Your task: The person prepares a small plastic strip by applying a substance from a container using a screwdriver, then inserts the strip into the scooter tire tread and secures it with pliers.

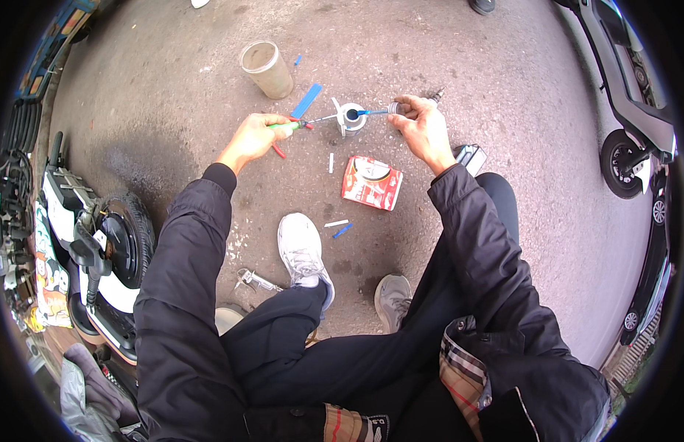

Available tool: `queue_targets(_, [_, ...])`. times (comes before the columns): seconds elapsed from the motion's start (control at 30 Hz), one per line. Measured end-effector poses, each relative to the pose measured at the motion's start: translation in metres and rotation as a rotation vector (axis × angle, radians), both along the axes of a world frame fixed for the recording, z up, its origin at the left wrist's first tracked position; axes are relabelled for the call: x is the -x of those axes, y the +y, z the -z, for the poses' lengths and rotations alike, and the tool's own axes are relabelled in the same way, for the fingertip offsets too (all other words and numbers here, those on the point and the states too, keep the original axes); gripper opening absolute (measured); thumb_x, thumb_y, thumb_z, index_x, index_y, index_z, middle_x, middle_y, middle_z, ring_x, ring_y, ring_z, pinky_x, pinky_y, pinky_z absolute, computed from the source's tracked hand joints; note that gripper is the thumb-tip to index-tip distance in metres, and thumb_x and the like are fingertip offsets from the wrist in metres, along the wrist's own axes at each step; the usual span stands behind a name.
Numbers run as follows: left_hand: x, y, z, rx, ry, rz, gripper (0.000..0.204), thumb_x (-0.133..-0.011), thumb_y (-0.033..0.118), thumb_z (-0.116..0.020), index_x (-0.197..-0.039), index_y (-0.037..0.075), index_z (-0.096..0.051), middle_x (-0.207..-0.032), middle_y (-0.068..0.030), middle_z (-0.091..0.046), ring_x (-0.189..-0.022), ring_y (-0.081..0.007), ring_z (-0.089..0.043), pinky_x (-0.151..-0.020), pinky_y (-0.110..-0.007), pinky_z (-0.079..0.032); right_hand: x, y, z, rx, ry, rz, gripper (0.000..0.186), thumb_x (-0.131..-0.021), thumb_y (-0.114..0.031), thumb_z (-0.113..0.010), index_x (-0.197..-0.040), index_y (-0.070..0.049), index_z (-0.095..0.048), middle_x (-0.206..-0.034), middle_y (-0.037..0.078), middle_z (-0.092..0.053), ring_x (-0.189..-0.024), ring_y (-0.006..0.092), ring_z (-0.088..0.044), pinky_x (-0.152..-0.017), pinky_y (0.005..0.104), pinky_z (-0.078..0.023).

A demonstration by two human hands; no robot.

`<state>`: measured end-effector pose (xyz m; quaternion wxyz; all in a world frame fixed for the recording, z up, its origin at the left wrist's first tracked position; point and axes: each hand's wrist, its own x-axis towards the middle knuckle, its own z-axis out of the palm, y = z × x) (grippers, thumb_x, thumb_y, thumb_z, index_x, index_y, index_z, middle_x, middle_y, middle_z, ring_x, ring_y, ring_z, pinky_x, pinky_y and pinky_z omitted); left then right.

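Observation:
My left hand (257, 138) is closed on a green-handled screwdriver (284, 130), its thin shaft pointing right toward the rim of a small open can (352, 127). My right hand (424, 130) is closed on a silver screw cap (395, 108). A brush (373, 113) coated in blue juts from that cap, its tip over the can's mouth. The can stands upright on the ground, and whether the screwdriver touches it I cannot tell. Red tool handles (279, 150) show below my left hand. A blue strip (306, 101) lies just beyond it.
A cloudy plastic tub (267, 71) stands at the far left. Nearer lie a red-and-white packet (372, 183), small white and blue scraps (342, 230) and a metal tool (258, 280) by my shoe. Scooters flank both sides, one tyre (128, 239) close on the left.

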<state>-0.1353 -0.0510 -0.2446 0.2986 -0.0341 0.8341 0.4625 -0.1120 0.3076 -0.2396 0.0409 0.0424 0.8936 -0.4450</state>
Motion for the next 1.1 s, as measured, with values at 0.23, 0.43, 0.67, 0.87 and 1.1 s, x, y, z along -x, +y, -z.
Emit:
queue_targets(0.23, [-0.001, 0.0, 0.003, -0.033, 0.046, 0.001, 0.031, -0.095, 0.018, -0.073, -0.121, 0.003, -0.076, -0.094, -0.0003, -0.068, -0.082, -0.0103, -0.057, -0.074, -0.028, -0.045, -0.007, -0.001, -0.03, 0.23, 0.073, 0.036, 0.047, -0.085, -0.016, -0.083, -0.128, -0.002, -0.071, -0.1, 0.015, -0.072, -0.088, 0.0202, -0.071, -0.081, 0.0343, -0.057])
queue_targets(0.43, [0.001, 0.007, -0.007, -0.063, 0.003, -0.016, 0.032, -0.095, 0.023, -0.074, -0.122, 0.006, -0.076, -0.087, 0.005, -0.063, -0.075, -0.0064, -0.052, -0.067, -0.025, -0.041, -0.01, -0.002, -0.038, 0.202, 0.07, -0.013, 0.047, -0.086, -0.016, -0.083, -0.129, -0.002, -0.071, -0.104, 0.012, -0.071, -0.088, 0.0178, -0.07, -0.08, 0.0319, -0.056])
queue_targets(0.67, [0.001, 0.01, -0.015, -0.045, 0.049, -0.04, 0.029, -0.094, 0.019, -0.076, -0.118, 0.004, -0.078, -0.09, 0.0015, -0.068, -0.08, -0.0096, -0.057, -0.073, -0.028, -0.047, -0.01, -0.002, -0.033, 0.108, 0.015, -0.033, 0.048, -0.086, -0.019, -0.083, -0.129, 0.0, -0.07, -0.104, 0.014, -0.073, -0.09, 0.0188, -0.072, -0.081, 0.0329, -0.056])
queue_targets(0.87, [0.004, 0.008, -0.016, -0.038, 0.046, -0.043, 0.028, -0.094, 0.018, -0.075, -0.118, 0.004, -0.078, -0.091, 0.0008, -0.068, -0.082, -0.0106, -0.058, -0.076, -0.029, -0.047, -0.011, -0.002, -0.035, 0.207, 0.009, -0.02, 0.05, -0.087, -0.02, -0.082, -0.13, 0.0, -0.069, -0.103, 0.014, -0.074, -0.09, 0.0186, -0.072, -0.081, 0.0331, -0.056])
queue_targets(1.1, [0.0, 0.005, -0.012, -0.109, 0.054, -0.043, 0.027, -0.091, 0.014, -0.075, -0.116, 0.004, -0.079, -0.092, -0.0001, -0.069, -0.083, -0.0104, -0.059, -0.078, -0.029, -0.048, -0.003, -0.006, -0.028, 0.176, 0.073, 0.015, 0.049, -0.087, -0.021, -0.082, -0.13, -0.001, -0.07, -0.104, 0.012, -0.074, -0.089, 0.0165, -0.071, -0.081, 0.0319, -0.056])
